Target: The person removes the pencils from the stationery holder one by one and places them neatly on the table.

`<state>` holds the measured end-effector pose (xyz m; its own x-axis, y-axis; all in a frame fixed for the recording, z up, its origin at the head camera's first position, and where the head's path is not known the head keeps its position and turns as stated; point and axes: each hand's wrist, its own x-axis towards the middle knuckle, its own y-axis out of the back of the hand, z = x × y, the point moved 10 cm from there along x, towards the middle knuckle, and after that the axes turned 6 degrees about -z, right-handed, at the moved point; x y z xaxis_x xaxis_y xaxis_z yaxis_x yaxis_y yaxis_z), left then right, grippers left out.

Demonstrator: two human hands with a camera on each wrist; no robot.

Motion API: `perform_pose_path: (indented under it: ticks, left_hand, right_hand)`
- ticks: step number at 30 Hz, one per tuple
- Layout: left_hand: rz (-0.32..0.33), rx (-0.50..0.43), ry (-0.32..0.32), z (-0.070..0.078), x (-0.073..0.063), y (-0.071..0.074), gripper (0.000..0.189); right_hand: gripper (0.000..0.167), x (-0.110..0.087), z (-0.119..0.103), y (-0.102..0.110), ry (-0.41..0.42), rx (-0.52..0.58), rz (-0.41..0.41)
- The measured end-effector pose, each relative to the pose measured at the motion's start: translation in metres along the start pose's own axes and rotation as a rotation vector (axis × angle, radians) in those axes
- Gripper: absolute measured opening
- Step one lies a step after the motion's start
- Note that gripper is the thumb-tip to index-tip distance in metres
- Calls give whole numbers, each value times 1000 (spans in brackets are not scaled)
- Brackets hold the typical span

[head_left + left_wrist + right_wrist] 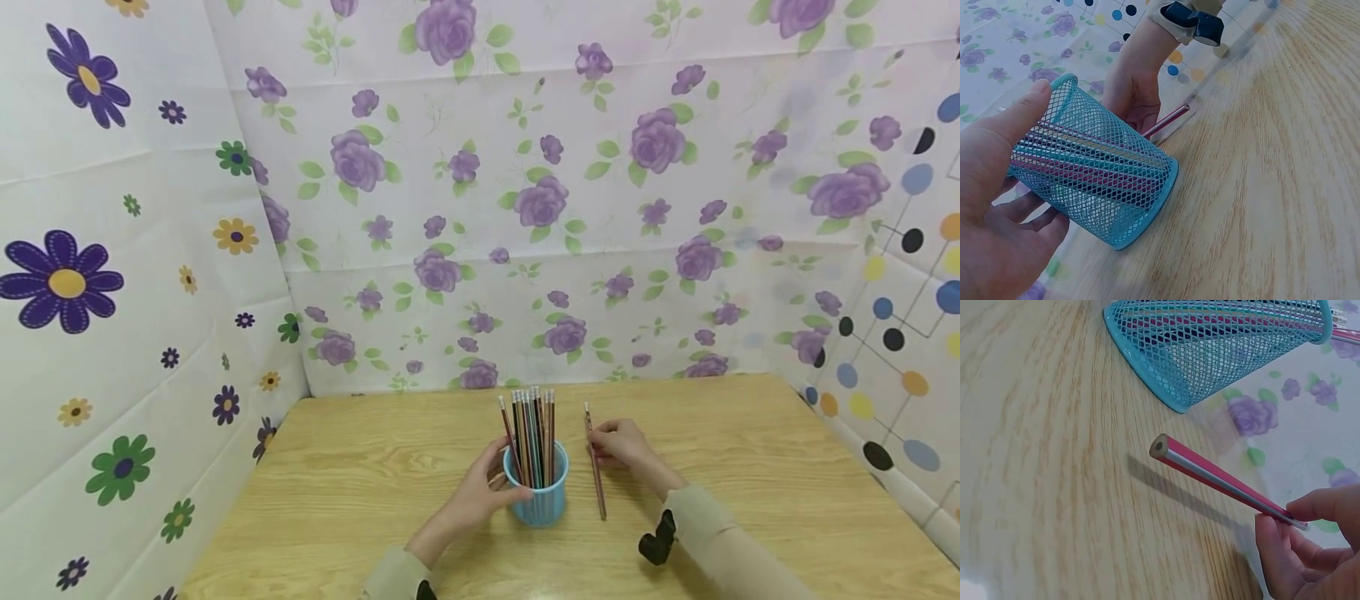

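Observation:
A light blue mesh pencil cup [538,510] stands upright on the table, holding several pencils [534,433] with their white eraser ends up. My left hand [480,492] grips the cup from its left side, thumb near the rim and fingers behind, as the left wrist view also shows. To the right of the cup, my right hand [621,443] pinches a red and silver pencil [1222,481] between thumb and fingers. Its flat unsharpened end points toward the front of the table, apart from the cup. The right wrist view shows its shadow on the wood.
A wooden table [750,467] spreads around both hands. Behind it hangs a white cloth [480,292] with purple roses. Patterned cloths also line the left and right sides. A black strap piece [657,539] sits at the right wrist.

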<state>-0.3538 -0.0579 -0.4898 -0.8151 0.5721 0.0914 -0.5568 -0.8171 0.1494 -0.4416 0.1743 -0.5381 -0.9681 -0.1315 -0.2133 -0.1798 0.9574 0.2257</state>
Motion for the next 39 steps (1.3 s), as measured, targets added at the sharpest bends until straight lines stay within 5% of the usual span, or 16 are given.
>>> perform_pose_path:
  ticks: [20, 39]
  left_hand:
    - [-13, 17, -12, 2, -1, -1, 81]
    - [-19, -2, -5, 1, 0, -2, 81]
  right_hand:
    - [9, 0, -7, -1, 12, -173, 69]
    - [8, -6, -20, 0, 143, -380, 147]
